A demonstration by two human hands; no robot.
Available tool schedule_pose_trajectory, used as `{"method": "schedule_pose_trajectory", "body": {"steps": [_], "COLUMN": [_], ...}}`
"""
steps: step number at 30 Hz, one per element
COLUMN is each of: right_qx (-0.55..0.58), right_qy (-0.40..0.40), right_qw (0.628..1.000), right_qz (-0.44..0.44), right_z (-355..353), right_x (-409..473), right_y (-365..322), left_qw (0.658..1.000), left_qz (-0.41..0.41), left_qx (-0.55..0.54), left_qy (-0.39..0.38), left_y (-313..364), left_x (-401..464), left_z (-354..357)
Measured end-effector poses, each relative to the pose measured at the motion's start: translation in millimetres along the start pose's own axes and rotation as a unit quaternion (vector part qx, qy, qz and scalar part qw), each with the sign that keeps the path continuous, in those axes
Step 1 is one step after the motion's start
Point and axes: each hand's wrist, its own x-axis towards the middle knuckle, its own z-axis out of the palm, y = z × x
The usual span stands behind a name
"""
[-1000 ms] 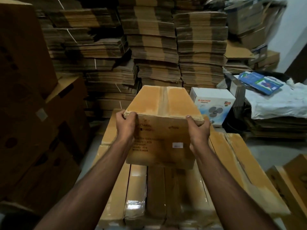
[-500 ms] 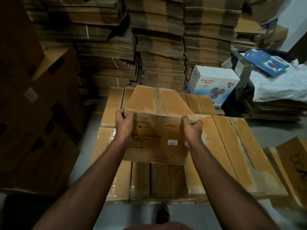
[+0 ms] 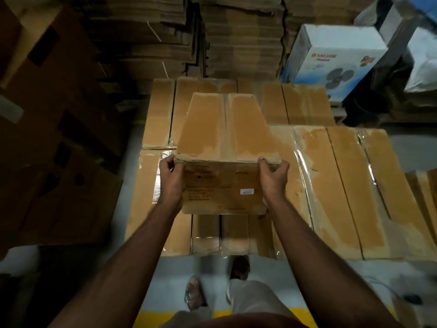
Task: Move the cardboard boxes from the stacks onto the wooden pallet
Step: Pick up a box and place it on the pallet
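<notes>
1. Nearest the camera, the person's two feet [image 3: 214, 282] are standing on the grey floor [image 3: 175, 271], with a yellow floor stripe [image 3: 156, 319] running across just in front of the body.
2. Two bare forearms are reaching forward. The left hand [image 3: 170, 179] is gripping the near left corner of one cardboard box [image 3: 225, 152], thumb on the near face, fingers curled round the side. The right hand [image 3: 273, 179] is gripping the near right corner the same way.
3. The held box is sitting between the two hands, extending away from them. Its long axis is pointing away from the person. The taped top seam is running near to far. The printed near face, with a small white label, is facing the person.
4. The box is hanging above a layer of packed cartons [image 3: 343, 185]. Whether its underside is touching them cannot be told.
5. Carton count: at least ten long cartons are lying flat side by side, several under clear wrap. An exact count cannot be told, and whatever is under them is hidden.
6. Left: brown boxes [image 3: 59, 143] are stacking up in shadow.
7. Far: flattened cardboard stacks [image 3: 212, 36] are lining the back; one white fan box [image 3: 331, 55] is standing at the far right.
</notes>
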Motion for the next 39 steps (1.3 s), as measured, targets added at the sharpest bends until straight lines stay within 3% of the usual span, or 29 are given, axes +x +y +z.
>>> {"method": "schedule_pose_trajectory", "body": {"steps": [11, 20, 39], "right_qx": [-0.095, -0.193, -0.311], "right_qy": [-0.022, -0.053, -0.116], "right_qw": [0.995, 0.979, 0.942], "right_qz": [0.022, 0.049, 0.056], "right_z": [-29, -63, -89], "right_x": [-7, -23, -49], "right_y": [65, 132, 213], "left_qw": [0.993, 0.978, 0.949], "left_qz": [-0.098, -0.186, -0.252], "left_qx": [0.033, 0.093, 0.187], "left_qy": [0.064, 0.028, -0.02], "left_y": [-59, -130, -160], "left_x": [-9, -27, -61], "left_z": [-1, -29, -46]}}
